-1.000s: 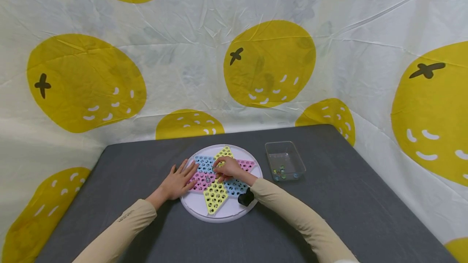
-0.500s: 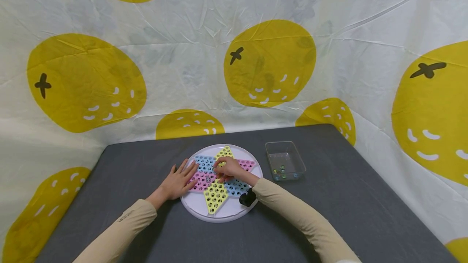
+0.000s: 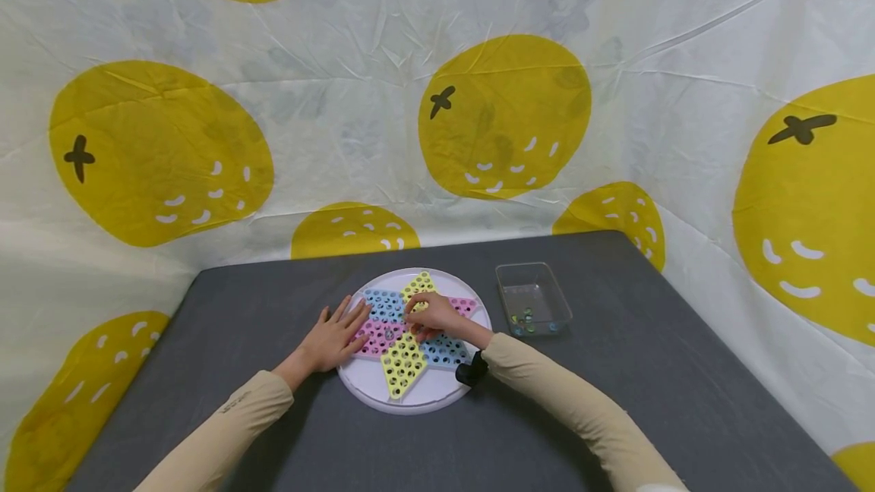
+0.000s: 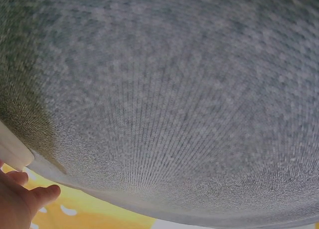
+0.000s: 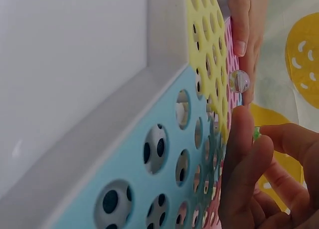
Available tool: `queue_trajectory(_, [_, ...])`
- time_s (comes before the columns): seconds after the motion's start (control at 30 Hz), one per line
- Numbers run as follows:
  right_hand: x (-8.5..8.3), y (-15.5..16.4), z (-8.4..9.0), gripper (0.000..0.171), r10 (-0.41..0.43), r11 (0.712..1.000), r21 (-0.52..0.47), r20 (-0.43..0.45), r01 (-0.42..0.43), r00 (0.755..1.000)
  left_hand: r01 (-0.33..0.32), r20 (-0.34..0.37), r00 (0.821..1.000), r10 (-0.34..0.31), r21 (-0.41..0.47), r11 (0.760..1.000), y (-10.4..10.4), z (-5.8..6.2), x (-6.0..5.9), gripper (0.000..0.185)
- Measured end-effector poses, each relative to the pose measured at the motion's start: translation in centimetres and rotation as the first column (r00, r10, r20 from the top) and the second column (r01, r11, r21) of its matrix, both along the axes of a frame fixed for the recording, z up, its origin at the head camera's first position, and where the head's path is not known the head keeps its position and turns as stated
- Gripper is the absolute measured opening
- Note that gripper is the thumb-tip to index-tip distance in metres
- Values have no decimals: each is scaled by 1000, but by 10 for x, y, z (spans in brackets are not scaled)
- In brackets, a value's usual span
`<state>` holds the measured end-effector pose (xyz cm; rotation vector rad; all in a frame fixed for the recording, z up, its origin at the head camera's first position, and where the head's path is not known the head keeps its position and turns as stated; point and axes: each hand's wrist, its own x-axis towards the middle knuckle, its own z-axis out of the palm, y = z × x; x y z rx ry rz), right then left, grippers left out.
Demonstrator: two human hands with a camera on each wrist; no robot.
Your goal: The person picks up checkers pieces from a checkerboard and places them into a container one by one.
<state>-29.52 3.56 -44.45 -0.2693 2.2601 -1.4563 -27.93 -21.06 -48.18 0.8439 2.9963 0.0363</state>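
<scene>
Barely shifted, the right forearm has swung a little outward. On the grey tabletop (image 3: 615, 401) the left hand (image 3: 335, 336) lies flat, fingers straight, on the round white board with its star of pink, blue and yellow holes (image 3: 369, 386). The right hand (image 3: 431, 315) over the star's middle pinches a small green marble (image 5: 256, 133) — a clear glass marble (image 5: 239, 81) sits in a hole. A clear plastic tub (image 3: 535, 301) stands right.

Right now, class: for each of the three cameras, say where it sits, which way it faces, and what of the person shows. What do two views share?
Head: above, facing forward and down at the game board, clear tray, both sleeves, left hand, right hand.
Left wrist: low, facing grey tabletop; fingertips show.
Right wrist: skimming the board, showing fingers pinching a green marble.
Head and right wrist share the board.
</scene>
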Motion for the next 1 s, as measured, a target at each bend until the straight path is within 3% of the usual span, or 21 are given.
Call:
queue_trajectory(0.67, [15,26,11,14,17,995,99,-51,-12,999,-6,14,1000,6,-10,1000,0,1,0,63])
queue_trajectory(1.0, [25,43,20,15,32,995,95,-74,-25,997,2,19,1000,-2,13,1000,-1,1,0,62])
